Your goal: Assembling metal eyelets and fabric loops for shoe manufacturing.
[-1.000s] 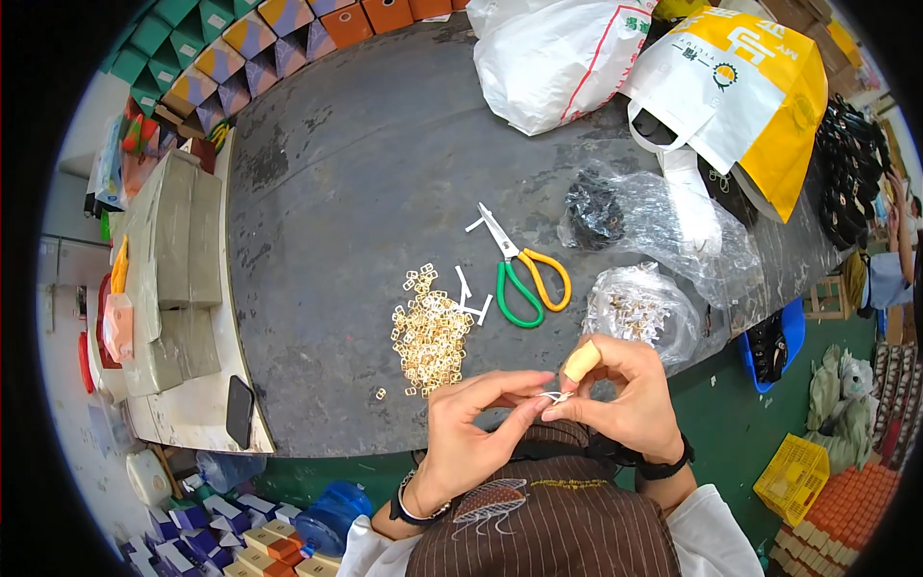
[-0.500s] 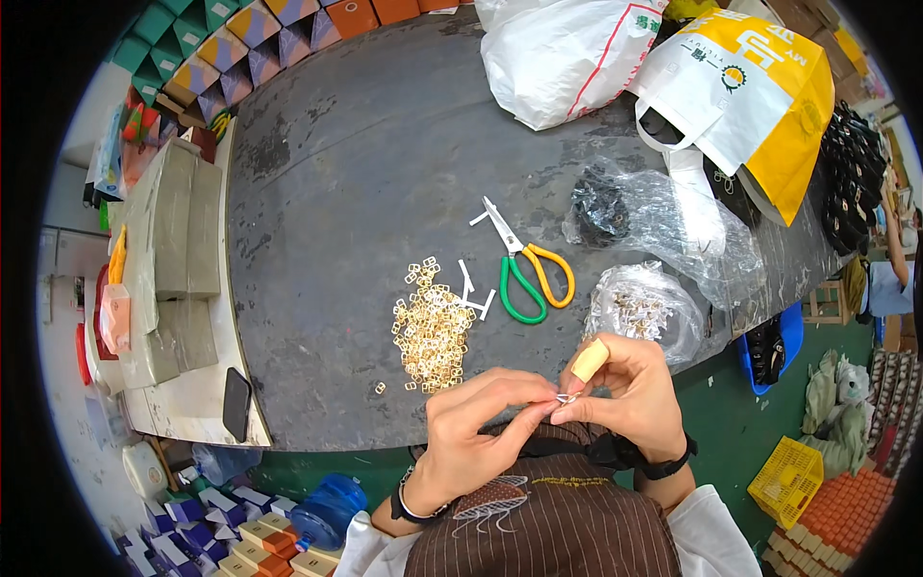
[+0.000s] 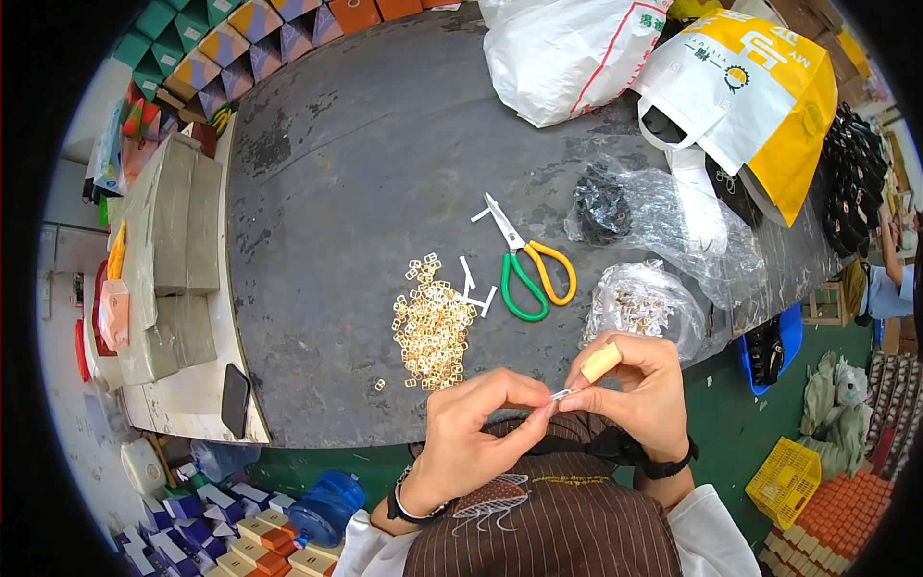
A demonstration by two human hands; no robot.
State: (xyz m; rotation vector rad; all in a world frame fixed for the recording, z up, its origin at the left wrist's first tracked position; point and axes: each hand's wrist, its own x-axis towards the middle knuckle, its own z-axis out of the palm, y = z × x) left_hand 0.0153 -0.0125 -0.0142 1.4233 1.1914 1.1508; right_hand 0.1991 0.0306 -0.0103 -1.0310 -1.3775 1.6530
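My left hand (image 3: 471, 423) and my right hand (image 3: 639, 392) meet at the table's near edge, fingertips pinched together. Between them is a small white strip (image 3: 561, 394); whether a tiny buckle is also in the right fingers I cannot make out. Yellow tape (image 3: 602, 363) wraps one right finger. Left of the hands lies a heap of small gold buckles (image 3: 430, 337), with one loose buckle (image 3: 380, 385) beside it. Cut white strips (image 3: 467, 274) lie by the heap. Scissors (image 3: 514, 245) with one green and one orange handle rest slightly open beyond the hands.
A clear plastic bag (image 3: 630, 306) of small metal pieces sits just beyond my right hand. Crumpled clear plastic (image 3: 673, 207), a white bag (image 3: 567, 62) and a yellow-white bag (image 3: 740, 106) stand behind. A phone (image 3: 236, 401) lies on the left-hand ledge.
My right fingers and the yellow tape have shifted slightly to the right. The white strip now shows straighter between the fingertips of both hands. The table things stay put.
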